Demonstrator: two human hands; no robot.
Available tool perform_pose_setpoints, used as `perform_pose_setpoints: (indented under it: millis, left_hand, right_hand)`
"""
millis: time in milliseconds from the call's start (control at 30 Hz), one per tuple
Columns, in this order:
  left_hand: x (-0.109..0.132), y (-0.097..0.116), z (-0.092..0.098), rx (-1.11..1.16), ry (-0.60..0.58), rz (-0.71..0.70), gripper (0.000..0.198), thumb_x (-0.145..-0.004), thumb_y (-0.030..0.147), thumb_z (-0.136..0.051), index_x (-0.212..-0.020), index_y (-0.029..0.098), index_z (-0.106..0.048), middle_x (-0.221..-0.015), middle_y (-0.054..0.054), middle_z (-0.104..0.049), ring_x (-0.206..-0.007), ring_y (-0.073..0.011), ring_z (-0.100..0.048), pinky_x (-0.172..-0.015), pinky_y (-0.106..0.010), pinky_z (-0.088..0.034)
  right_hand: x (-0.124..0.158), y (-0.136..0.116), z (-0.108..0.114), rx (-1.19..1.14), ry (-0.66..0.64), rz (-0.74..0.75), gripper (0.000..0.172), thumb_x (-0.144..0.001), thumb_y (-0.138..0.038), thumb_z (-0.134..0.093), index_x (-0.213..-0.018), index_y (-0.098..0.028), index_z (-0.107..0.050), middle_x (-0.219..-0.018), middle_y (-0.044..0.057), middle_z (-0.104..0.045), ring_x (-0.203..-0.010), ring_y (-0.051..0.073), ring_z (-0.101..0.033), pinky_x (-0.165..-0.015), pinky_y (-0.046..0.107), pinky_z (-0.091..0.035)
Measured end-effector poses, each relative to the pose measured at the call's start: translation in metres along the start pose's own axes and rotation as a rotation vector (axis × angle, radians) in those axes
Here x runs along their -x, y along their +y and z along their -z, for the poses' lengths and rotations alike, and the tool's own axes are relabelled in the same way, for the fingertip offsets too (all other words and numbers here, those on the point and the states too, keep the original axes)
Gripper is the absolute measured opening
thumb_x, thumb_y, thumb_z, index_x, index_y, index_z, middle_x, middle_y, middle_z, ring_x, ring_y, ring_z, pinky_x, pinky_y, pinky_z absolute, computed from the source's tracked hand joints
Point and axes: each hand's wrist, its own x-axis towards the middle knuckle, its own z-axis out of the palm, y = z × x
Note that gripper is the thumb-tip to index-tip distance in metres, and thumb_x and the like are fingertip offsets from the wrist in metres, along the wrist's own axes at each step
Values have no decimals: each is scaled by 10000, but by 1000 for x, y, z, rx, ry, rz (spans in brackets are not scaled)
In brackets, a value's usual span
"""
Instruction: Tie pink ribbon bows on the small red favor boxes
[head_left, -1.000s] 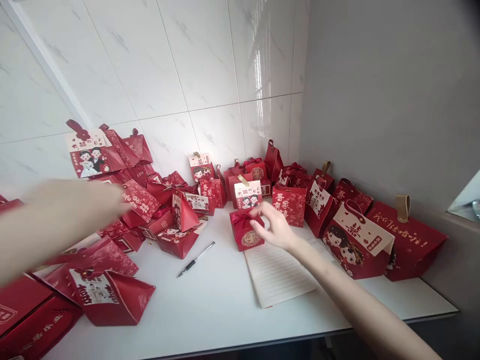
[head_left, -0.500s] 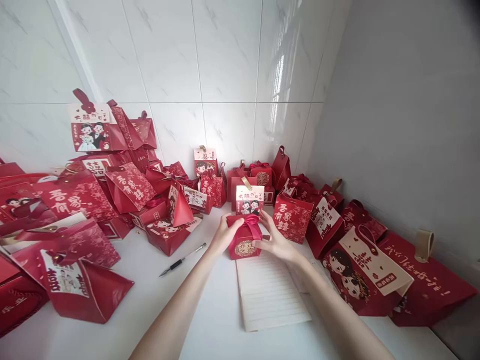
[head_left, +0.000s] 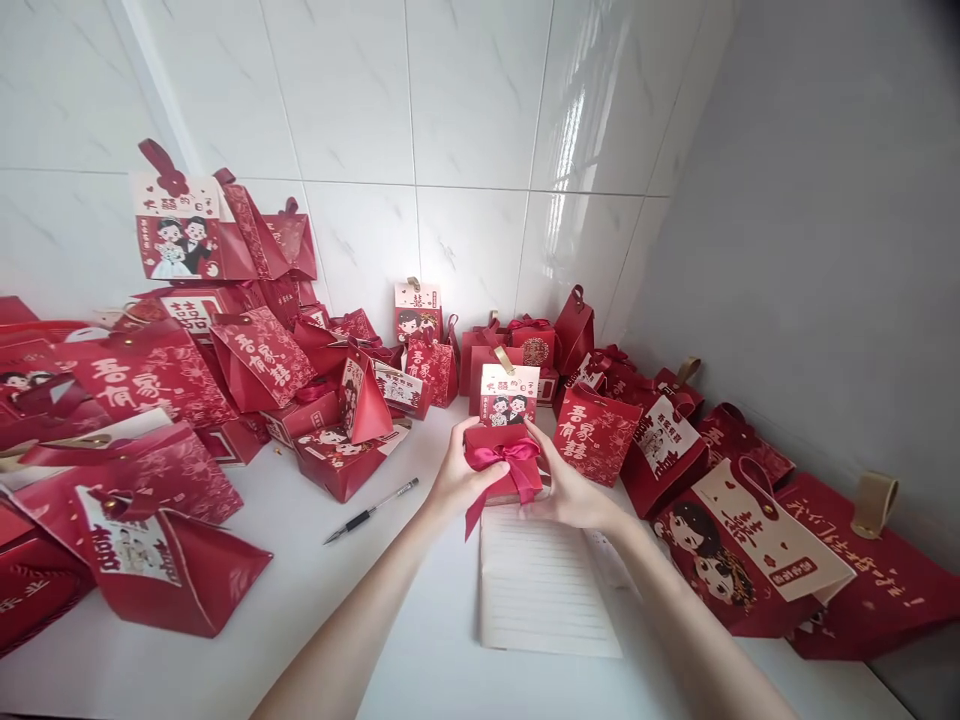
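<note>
Both my hands hold a small red gift box with a red ribbon bow (head_left: 501,457), lifted and tilted toward me above the white table (head_left: 420,610). My left hand (head_left: 459,482) grips its left side, fingers wrapped round it. My right hand (head_left: 571,490) grips its right side. A ribbon tail hangs down from the bow. Just below the box lies a lined sheet of paper (head_left: 541,585). A black pen (head_left: 371,511) lies on the table to the left of my left hand.
Many red gift bags and boxes crowd the table: a tall heap at the left (head_left: 225,330), a row along the tiled back wall (head_left: 510,370), larger bags along the grey right wall (head_left: 750,545). A red folded bag (head_left: 180,570) lies near the front left.
My left hand came in from the left and took hold of the box. Both hands then lifted it off the table and tipped it toward me, bow now facing up.
</note>
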Motion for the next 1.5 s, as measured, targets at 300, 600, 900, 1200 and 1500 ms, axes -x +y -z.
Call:
perform_pose_setpoints:
  millis: [300,600,900,1200,1500]
  left_hand:
    - [-1,-3,-6,-16,32,-50,681,-637,311,-723,-1195,200,-348,-1182,-105,-541,-1086,-227,-551,-959,-372,-412]
    - [2,3,-5,38,-55,-19,662,-684,325,-693,-1204,212,-299,-1157,-98,-564,-1024,-203,-590,-938,-364,-433]
    - [4,6,-7,87,2,128,564,-670,360,-693,-1124,216,-391,-1041,-60,-617,-943,-202,-621,-818,-314,-492]
    - [7,6,-11,-10,19,51,488,-678,283,-671,-1090,224,-416,-975,-20,-629,-874,-175,-631,-770,-289,-501]
    - [7,9,-13,-33,16,30,489,-681,295,-668,-1090,219,-411,-966,-21,-623,-872,-172,-632,-786,-293,-502]
  right_hand:
    - [6,-50,-34,431,483,77,473,-915,-387,-337,-491,-189,-408,-466,1,-440,-445,114,-419,-488,253,-348]
    - [4,-43,-68,457,-33,-179,319,-835,-397,-524,-623,-163,-477,-568,0,-547,-494,103,-464,-456,210,-304]
    - [1,-30,-83,240,-6,-209,329,-895,-208,-383,-579,-162,-460,-525,3,-562,-403,94,-505,-467,205,-412]
    - [4,-27,-78,279,-80,-95,262,-875,-186,-456,-755,-123,-680,-671,41,-654,-603,129,-591,-577,210,-456]
    - [6,-37,-55,121,-369,-142,214,-847,-314,-571,-887,-145,-697,-801,51,-686,-722,134,-628,-657,205,-492]
